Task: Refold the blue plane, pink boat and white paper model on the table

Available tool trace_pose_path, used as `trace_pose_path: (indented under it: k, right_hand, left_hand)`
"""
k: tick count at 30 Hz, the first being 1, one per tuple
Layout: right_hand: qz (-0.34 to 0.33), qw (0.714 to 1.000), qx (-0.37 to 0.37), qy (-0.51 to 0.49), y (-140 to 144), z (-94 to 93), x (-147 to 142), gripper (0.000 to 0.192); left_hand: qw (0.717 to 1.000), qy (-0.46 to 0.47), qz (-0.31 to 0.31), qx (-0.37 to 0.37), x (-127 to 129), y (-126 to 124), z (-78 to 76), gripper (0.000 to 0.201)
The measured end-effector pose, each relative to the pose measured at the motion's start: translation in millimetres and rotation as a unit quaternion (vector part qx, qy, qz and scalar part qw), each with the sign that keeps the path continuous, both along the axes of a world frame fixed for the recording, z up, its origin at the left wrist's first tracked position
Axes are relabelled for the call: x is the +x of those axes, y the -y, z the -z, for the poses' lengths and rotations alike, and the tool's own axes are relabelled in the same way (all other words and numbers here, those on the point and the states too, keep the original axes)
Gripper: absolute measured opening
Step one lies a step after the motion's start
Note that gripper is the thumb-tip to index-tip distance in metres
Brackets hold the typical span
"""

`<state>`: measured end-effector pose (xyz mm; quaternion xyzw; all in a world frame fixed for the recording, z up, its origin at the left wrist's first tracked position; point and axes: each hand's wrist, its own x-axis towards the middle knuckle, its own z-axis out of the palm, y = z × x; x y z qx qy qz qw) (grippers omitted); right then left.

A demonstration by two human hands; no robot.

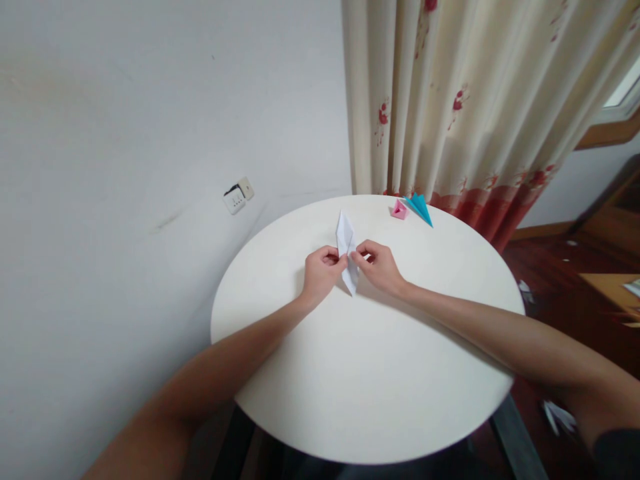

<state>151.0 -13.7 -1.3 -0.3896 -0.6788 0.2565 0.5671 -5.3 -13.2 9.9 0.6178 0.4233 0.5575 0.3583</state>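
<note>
A long, narrow piece of folded white paper (345, 231), pointed at both ends, is held just over the table between my two hands. My left hand (321, 272) pinches its left edge near the middle, thumb on top. From the other side, my right hand (379, 265) grips the right edge between thumb and curled fingers. Creases show on the paper's upper half. Part of its middle is hidden behind my thumbs and fingertips.
The round white table (370, 387) stands against the wall. Near its far edge lie a small pink folded paper (399, 210) and a blue paper plane (420, 208). Behind them hangs a flowered curtain (460, 100). A wall socket (235, 199) is at the left.
</note>
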Motion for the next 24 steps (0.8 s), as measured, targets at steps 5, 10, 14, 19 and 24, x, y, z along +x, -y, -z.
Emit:
trace_pose_path:
  k: [5,10,14,19,24]
  right_hand:
    - [0.03,0.999,0.027,0.012,5.4,-3.3,-1.7,0.011]
    - [0.032,0.997,0.053,0.049,13.4,-8.8,-3.3,0.015]
    - [0.013,0.995,0.073,0.069,18.0,-13.0,-3.6,0.021]
    - [0.027,0.993,0.082,0.079,14.1,-10.3,-1.1,0.015]
    - [0.043,0.992,0.08,0.086,11.9,-7.3,0.1,0.014]
  left_hand:
    - [0.998,-0.035,-0.008,0.058,2.2,6.0,-2.6,0.012]
    - [0.996,-0.04,-0.01,0.083,1.9,6.2,-0.5,0.012]
    - [0.996,-0.034,-0.019,0.079,-0.4,3.8,-1.2,0.011]
    - [0.992,-0.063,0.032,0.102,-1.2,9.8,-7.6,0.016]
    - [0.996,-0.042,0.057,0.061,-0.6,6.8,-6.8,0.02]
